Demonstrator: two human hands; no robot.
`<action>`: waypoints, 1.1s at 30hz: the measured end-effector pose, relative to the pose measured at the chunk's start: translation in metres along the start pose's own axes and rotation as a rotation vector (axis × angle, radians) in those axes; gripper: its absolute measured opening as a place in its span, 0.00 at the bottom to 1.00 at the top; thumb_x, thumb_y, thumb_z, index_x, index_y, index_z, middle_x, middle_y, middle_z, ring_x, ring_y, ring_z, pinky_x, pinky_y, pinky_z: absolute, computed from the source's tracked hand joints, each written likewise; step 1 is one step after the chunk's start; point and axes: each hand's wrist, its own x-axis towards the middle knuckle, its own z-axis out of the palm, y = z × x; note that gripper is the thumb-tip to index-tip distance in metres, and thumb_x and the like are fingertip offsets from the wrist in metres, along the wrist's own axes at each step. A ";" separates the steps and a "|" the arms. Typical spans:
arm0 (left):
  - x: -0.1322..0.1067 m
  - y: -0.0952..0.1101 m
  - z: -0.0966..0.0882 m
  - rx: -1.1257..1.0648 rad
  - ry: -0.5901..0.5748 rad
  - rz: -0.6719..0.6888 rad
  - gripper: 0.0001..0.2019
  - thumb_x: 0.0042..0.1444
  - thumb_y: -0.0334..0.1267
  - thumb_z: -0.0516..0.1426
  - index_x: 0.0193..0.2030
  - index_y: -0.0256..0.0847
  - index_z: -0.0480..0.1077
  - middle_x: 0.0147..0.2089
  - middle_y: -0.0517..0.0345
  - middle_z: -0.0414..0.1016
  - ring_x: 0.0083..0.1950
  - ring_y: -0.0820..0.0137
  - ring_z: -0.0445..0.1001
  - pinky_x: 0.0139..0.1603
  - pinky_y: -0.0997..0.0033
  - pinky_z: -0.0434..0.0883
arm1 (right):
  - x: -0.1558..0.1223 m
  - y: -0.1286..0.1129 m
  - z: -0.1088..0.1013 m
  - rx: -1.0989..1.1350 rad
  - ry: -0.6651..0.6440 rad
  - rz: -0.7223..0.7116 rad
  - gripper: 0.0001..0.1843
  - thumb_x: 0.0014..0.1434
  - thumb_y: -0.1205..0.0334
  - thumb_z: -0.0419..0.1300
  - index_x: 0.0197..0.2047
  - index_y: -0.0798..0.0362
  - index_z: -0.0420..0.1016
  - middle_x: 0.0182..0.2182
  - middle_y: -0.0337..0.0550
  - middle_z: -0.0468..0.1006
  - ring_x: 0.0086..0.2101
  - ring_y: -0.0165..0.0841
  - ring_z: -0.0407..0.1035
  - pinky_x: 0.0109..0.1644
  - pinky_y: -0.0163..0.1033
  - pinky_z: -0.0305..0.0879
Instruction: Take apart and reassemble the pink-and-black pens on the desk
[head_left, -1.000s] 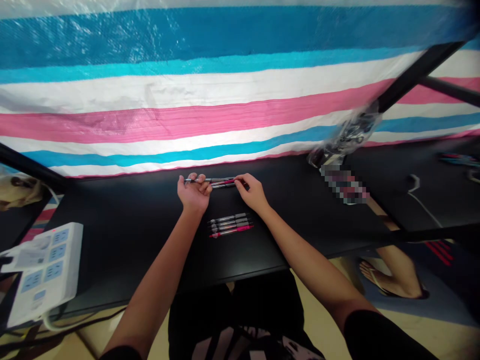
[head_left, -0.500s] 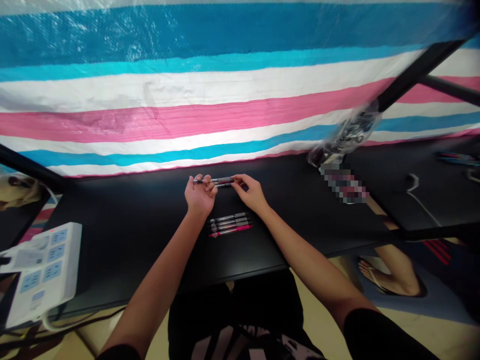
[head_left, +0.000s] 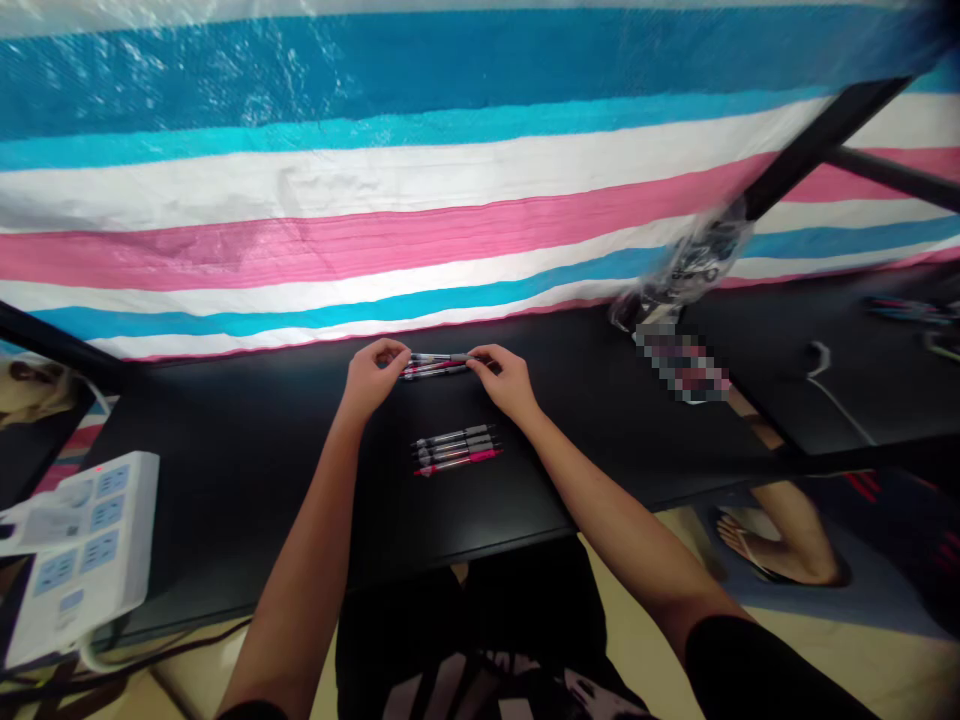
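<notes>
Several clear-barrelled pens [head_left: 435, 370] lie close together near the back of the black table [head_left: 277, 440], at least one with red on it. The rearmost pen [head_left: 439, 357] spans both my hands. Thumb and fingers of my left hand [head_left: 369, 380] pinch its left end, and my right hand [head_left: 508, 382] is closed on its grey right end. Whether my fingertips also touch the pens beneath, I cannot tell. Closer to me, a neat row of grey-gripped pens [head_left: 456, 438] lies side by side, with a red pen [head_left: 459, 462] at its front.
A white power strip [head_left: 135, 530] with a plug in it stands at the left. A striped plastic sheet [head_left: 420, 210] hangs behind the table. At the right are a clear plastic bag [head_left: 705, 255], a black frame bar [head_left: 825, 145] and another person's foot [head_left: 780, 560].
My left hand has turned from palm-up to palm-down and shifted a little left, uncovering the rear pens. My right hand stays at their right end.
</notes>
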 end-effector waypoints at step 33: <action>0.003 -0.018 -0.024 0.502 -0.247 0.057 0.04 0.47 0.34 0.66 0.26 0.44 0.75 0.24 0.57 0.74 0.28 0.66 0.70 0.30 0.69 0.63 | 0.000 0.022 0.002 -0.426 -0.253 -0.108 0.02 0.64 0.64 0.62 0.37 0.51 0.74 0.38 0.46 0.73 0.42 0.41 0.67 0.48 0.45 0.65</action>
